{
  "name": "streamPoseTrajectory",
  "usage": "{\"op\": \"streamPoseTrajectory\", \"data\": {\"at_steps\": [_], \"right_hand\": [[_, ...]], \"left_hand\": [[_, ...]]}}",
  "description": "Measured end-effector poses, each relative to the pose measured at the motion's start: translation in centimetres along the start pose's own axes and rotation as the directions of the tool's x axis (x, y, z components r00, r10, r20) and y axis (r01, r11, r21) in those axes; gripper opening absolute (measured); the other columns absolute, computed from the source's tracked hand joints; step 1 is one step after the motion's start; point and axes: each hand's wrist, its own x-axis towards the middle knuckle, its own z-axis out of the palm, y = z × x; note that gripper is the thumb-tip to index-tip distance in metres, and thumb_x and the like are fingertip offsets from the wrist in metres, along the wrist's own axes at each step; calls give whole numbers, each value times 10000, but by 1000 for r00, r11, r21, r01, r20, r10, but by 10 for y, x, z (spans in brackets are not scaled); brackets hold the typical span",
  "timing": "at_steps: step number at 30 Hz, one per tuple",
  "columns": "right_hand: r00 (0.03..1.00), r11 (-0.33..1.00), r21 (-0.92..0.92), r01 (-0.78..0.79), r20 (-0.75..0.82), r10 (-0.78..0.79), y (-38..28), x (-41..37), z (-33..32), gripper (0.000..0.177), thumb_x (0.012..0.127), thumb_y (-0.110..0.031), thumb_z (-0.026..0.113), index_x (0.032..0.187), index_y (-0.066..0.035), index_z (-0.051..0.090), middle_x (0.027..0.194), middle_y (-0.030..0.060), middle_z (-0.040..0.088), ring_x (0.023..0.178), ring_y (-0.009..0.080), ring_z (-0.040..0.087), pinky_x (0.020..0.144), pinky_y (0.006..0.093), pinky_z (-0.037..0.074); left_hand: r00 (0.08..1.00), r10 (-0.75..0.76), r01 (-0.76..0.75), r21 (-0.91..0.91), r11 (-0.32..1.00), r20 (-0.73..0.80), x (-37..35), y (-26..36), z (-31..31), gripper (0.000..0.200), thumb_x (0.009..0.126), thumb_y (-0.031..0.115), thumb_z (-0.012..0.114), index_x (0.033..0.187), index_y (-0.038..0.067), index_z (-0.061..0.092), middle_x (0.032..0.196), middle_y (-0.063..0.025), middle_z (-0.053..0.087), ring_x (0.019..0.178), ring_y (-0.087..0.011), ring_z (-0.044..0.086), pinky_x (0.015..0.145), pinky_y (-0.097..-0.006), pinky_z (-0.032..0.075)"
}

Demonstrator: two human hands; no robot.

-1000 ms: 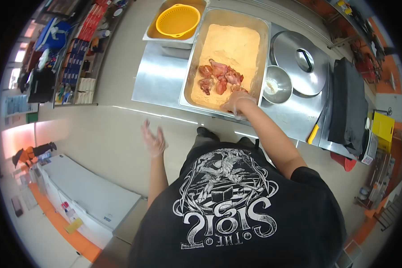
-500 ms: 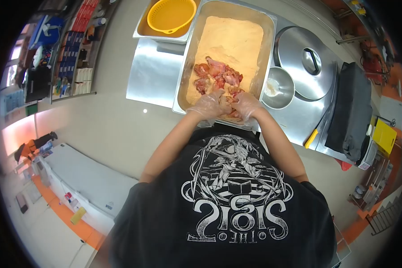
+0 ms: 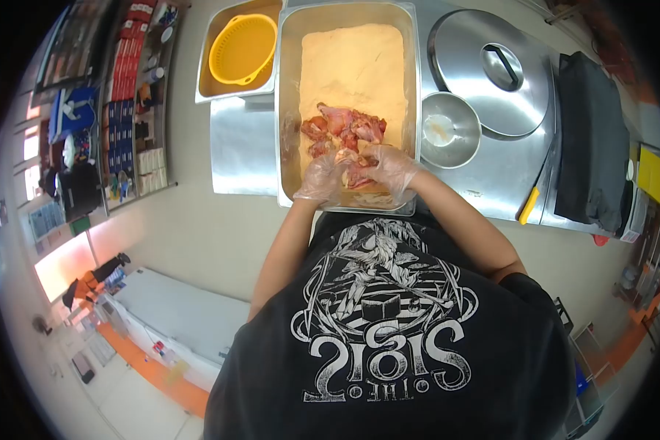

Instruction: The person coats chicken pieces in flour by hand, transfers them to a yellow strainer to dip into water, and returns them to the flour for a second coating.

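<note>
A deep steel pan (image 3: 289, 88) holds a layer of pale orange breading flour (image 3: 352, 66). Several raw, reddish chicken pieces (image 3: 345, 125) are heaped on it toward the near side. Both hands wear clear plastic gloves and work low in the pan. My left hand (image 3: 323, 177) has its fingers curled at a chicken piece near the pan's near end. From the other side, my right hand (image 3: 393, 172) grips the same meat, its fingers bent inward. Another flour-dusted piece (image 3: 357, 177) lies between the hands. The fingertips are partly hidden by meat and glove.
Right of the pan are a steel bowl (image 3: 458, 147) with white residue and a large round lid (image 3: 455, 44). Farther right lie a yellow-handled knife (image 3: 529, 205) and a black bag-like item (image 3: 594, 147). A yellow basket (image 3: 231, 29) sits in a smaller pan (image 3: 207, 92) at left.
The view has shifted, so the pan appears farther left. My hands have lifted slightly from the flour and drawn round a chicken piece, showing more meat between them.
</note>
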Motion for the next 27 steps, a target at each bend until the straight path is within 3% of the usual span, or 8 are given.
{"op": "streamPoseTrajectory", "data": {"at_steps": [2,10,13,17,19,22,25,27], "right_hand": [[816,843,-323,429,-260,-516,-6,-6,5,416,830,-297,764,1078,17,649,1117,221,649,1143,310,615,927,391,489],[897,933,-280,224,-314,-310,-55,-20,14,419,812,-242,752,1156,-24,653,1222,202,622,1178,352,575,1030,388,443],[827,865,-405,296,-344,-444,-50,-20,30,344,843,-222,719,1131,-42,663,1144,166,659,1150,360,580,1007,426,455],[675,724,-610,321,-389,-627,-69,-21,38,332,779,-147,745,1098,-86,675,1098,123,674,1092,337,602,962,431,471],[624,662,-661,352,-362,-693,-89,-28,43,354,752,-115,752,1097,-104,674,1088,112,675,1075,331,605,952,430,474],[487,685,-710,165,-546,-682,-107,-32,57,354,701,-58,754,1042,-104,675,1066,103,673,1049,319,602,921,433,484],[406,915,-402,32,-831,-379,-93,-23,69,268,777,-89,755,1038,-80,692,1020,98,678,994,247,638,831,374,519],[881,841,472,263,-473,-10,-57,-15,70,172,798,-108,763,928,-39,673,870,31,668,778,143,641,717,302,529]], "left_hand": [[999,-31,34,104,994,-28,3,24,-7,311,983,286,582,1234,116,650,1076,-133,705,980,-243,676,845,-358,514],[993,-114,112,-57,992,-30,21,38,-41,401,1012,388,521,1277,110,637,1255,-165,641,1189,-304,588,989,-388,456],[980,-164,107,393,913,114,31,18,-50,412,1025,334,497,1363,107,565,1301,-200,610,1237,-307,559,1025,-401,446],[884,-71,227,-290,930,463,64,-65,-32,462,1016,381,520,1343,55,530,1199,-153,646,1080,-321,647,785,-461,592],[765,-158,613,-630,477,625,45,-1,-49,417,1022,305,528,1330,25,530,1201,-147,644,1083,-295,648,816,-475,590],[812,-43,569,-771,285,582,51,-5,-53,443,972,210,623,1349,-2,526,1283,-102,611,1128,-208,621,880,-354,561],[836,104,474,-804,359,539,37,21,-72,425,978,231,619,1306,-30,554,1302,-99,606,1116,-190,625,888,-330,555],[826,101,445,-750,489,555,50,-20,-58,447,973,241,626,1323,-26,549,1322,-105,600,1150,-194,612,927,-333,538]]}}
